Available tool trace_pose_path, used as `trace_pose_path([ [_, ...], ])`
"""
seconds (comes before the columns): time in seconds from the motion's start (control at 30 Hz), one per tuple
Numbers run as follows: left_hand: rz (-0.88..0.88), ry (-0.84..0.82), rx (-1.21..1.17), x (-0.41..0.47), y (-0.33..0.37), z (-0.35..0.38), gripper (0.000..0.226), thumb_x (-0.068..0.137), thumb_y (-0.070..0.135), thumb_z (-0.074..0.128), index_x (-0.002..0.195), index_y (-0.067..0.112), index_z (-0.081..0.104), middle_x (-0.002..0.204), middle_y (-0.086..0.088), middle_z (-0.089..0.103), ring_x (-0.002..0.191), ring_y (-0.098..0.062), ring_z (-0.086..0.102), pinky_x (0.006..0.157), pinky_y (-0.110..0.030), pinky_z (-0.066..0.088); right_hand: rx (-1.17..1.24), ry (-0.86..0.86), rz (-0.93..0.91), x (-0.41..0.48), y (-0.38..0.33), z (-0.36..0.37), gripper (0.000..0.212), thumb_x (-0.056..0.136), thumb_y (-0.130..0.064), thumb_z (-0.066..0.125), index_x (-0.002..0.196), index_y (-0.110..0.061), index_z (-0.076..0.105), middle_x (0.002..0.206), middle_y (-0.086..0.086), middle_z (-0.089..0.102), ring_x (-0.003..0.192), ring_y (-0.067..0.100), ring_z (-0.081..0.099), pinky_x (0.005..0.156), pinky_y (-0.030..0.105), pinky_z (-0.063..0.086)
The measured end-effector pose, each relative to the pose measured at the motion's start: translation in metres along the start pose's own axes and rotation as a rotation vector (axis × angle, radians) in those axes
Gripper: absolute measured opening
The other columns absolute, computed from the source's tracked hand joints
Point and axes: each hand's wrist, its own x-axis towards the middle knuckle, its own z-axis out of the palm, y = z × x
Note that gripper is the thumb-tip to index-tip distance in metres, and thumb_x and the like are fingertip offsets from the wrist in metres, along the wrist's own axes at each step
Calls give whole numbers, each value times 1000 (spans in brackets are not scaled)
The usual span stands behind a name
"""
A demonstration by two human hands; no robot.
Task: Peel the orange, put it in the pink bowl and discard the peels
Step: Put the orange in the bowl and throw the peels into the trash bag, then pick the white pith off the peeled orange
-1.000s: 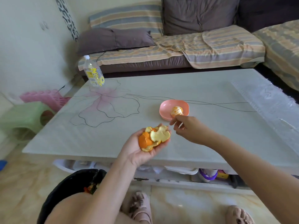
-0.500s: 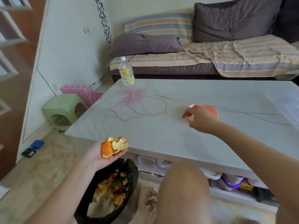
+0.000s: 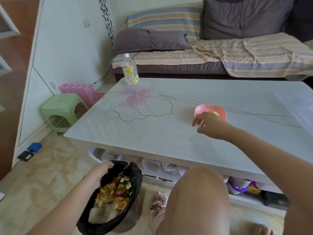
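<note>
From the head view, the left hand [image 3: 99, 173] reaches palm down into the mouth of the black-lined bin [image 3: 133, 177] on the floor; whether its curled fingers hold any peel cannot be told. Below and beside it, peels [image 3: 112, 192] lie among the scraps in the bin. The right hand [image 3: 210, 125] hovers over the table [image 3: 152, 133], loosely half-curled and holding nothing. Just beyond it sits the pink bowl [image 3: 201, 110], with the peeled orange [image 3: 214, 113] inside.
</note>
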Motion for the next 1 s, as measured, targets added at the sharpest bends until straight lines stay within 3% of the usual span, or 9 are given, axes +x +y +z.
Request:
trace_pose_path([
  [0.07, 71, 29, 92, -2, 6, 5, 33, 95, 19, 51, 122, 1, 54, 137, -17, 46, 126, -34, 39, 89, -38, 32, 18, 5, 20, -3, 4, -4, 21, 82, -5, 57, 98, -16, 64, 95, -3, 55, 85, 14, 52, 70, 21, 42],
  [0.13, 127, 47, 154, -5, 8, 6, 27, 93, 17, 53, 115, 2, 53, 111, -15, 56, 98, -32, 51, 78, -36, 32, 42, 20, 48, -7, 6, -8, 20, 80, -3, 56, 93, -16, 64, 89, -4, 55, 77, 14, 53, 61, 20, 43],
  [0.2, 138, 52, 153, -10, 11, 6, 10, 91, 16, 53, 93, 7, 50, 80, -6, 45, 66, -20, 41, 64, -35, 30, 45, 50, 62, -11, 8, -13, 21, 79, 0, 55, 82, -20, 60, 87, -3, 55, 75, 18, 54, 59, 23, 44],
  [0.23, 147, 57, 141, -12, 14, 6, 11, 90, 16, 53, 83, 10, 47, 78, -3, 41, 64, -19, 37, 61, -34, 28, 39, 68, 62, -13, 8, -15, 26, 77, 2, 56, 76, -24, 56, 88, -2, 54, 76, 21, 55, 59, 25, 45],
  [0.3, 207, 37, 122, -19, 23, 9, 12, 89, 18, 55, 82, 12, 49, 86, -5, 47, 74, -22, 44, 66, -34, 35, 9, 106, 58, -16, 8, -21, 30, 75, 3, 57, 72, -26, 52, 90, 1, 54, 78, 23, 53, 56, 26, 42],
  [0.5, 527, -123, 22, -65, 79, 45, 8, 90, 14, 58, 82, 14, 60, 90, -7, 60, 90, -21, 55, 76, -30, 47, 78, 170, 55, -24, 17, -40, 17, 77, -4, 60, 89, -15, 62, 93, 1, 54, 78, 17, 50, 54, 19, 37],
  [0.7, 775, -360, -12, -112, 142, 131, 8, 87, 9, 59, 85, 17, 61, 86, 0, 60, 86, -15, 59, 83, -31, 50, 151, 363, 240, -25, 66, -58, 8, 79, -12, 65, 81, -13, 57, 91, 3, 57, 80, 20, 51, 53, 23, 33],
  [0.87, 816, -448, 104, -105, 169, 214, 19, 80, 7, 66, 96, 15, 60, 90, 1, 63, 80, -11, 59, 74, -26, 50, 137, 343, 453, -21, 120, -52, 9, 80, -11, 61, 80, -8, 53, 85, 4, 52, 74, 22, 47, 49, 25, 30],
  [1.0, 804, -397, 242, -73, 181, 267, 29, 76, 9, 71, 101, 15, 58, 101, -6, 64, 84, -18, 60, 75, -30, 50, 132, 233, 497, -7, 149, -48, 15, 79, -12, 61, 72, -14, 47, 78, -1, 50, 71, 19, 46, 49, 25, 31],
])
